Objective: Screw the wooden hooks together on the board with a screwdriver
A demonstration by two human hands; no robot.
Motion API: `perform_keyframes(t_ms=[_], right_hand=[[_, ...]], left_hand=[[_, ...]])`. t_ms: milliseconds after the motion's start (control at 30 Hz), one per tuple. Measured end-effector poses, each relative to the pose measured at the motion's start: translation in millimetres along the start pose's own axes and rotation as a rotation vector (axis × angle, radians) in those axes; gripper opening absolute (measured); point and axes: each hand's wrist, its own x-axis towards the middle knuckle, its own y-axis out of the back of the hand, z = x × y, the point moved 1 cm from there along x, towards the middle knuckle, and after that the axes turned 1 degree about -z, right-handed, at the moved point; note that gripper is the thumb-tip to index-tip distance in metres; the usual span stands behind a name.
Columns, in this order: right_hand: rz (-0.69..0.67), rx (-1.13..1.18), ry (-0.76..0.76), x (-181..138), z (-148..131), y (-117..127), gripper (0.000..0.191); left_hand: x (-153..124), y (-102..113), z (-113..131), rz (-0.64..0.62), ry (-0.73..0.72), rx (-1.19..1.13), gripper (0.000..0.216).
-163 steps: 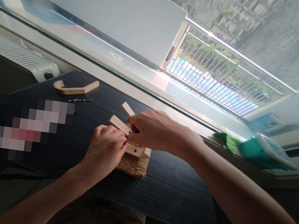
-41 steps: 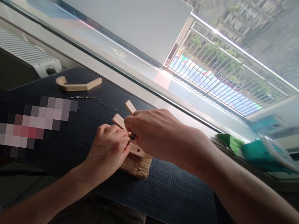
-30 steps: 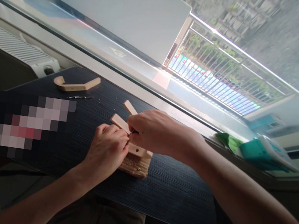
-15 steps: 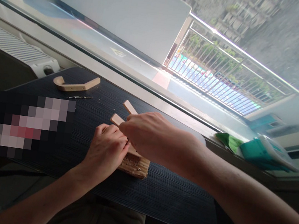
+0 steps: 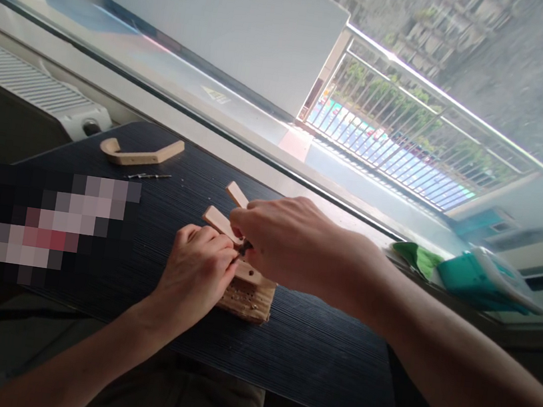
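Note:
A small wooden assembly (image 5: 248, 294), a pitted base block with two flat slats (image 5: 218, 220) sticking up to the left, sits on a dark ribbed table (image 5: 311, 350). My left hand (image 5: 195, 274) is curled against the block's left side, holding it down. Over the slats my right hand (image 5: 277, 238) pinches a small dark tool (image 5: 243, 248) whose tip meets the wood. Most of the tool is hidden by my fingers.
A curved wooden piece (image 5: 137, 154) and a thin metal bit (image 5: 148, 176) lie at the far left of the table. A radiator (image 5: 29, 92) stands at left, below the window sill. A teal case (image 5: 483, 277) with a green cloth (image 5: 413, 256) rests on the sill at right.
My right hand has rocked back and forth over the slats, ending slightly raised with the dark tool visible again. My left hand and the wooden assembly have stayed put.

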Motion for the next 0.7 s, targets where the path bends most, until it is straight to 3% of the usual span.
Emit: perform_keyframes(t_ms=[167,467,700], right_hand=[[-0.021,-0.014,0.018,-2.2,-11.2,4.2,0.024],[-0.043,-0.074,-0.007,7.3,-7.4,-17.0,0.024],[-0.095,-0.042,-0.003,-1.4,-3.5,0.8,0.014]], left_hand=[[-0.6,-2.4,-0.2,0.038,-0.009,-0.016,0.018],[1.8,-1.1,1.7,0.006,-0.003,0.001,0.016],[0.8,-0.8,1.8,0.005,0.006,0.006,0.013]])
